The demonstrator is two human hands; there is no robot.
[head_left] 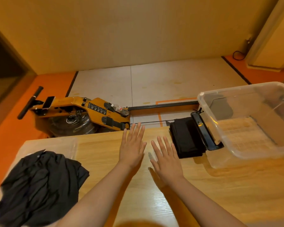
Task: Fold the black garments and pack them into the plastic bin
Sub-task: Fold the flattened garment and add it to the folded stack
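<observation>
Folded black garments (186, 138) are seen as a neat stack at the far edge of the bench (220, 185), at about 2 o'clock from the right hand (166, 158), near its fingertips but not touched. A clear plastic bin (259, 152) is set further out at 2 to 3 o'clock, tilted, with its near corner on the bench; no garment is seen inside it. A glossy black frame piece (202, 130) is wedged between the stack and the bin wall. A loose crumpled pile of black garments (39, 189) is spread at 8 o'clock from the left hand (132, 148), well apart from it, and is laid on a second clear plastic tray (62, 145) at the bench's left end. Both hands are held palm down at bench centre, side by side and just apart, fingers straight and slightly fanned, pointed to 12 o'clock; nothing is gripped or pinched. The left hand is reached a little further forward than the right. Whether the palms are pressed on the wood or held just above it cannot be told. Both forearms are extended from 6 o'clock, bare. An orange rowing machine (82, 112) is seen on the floor (170, 79) beyond the bench at 11 o'clock, with a plastic bottle (120, 109) lodged on it.
</observation>
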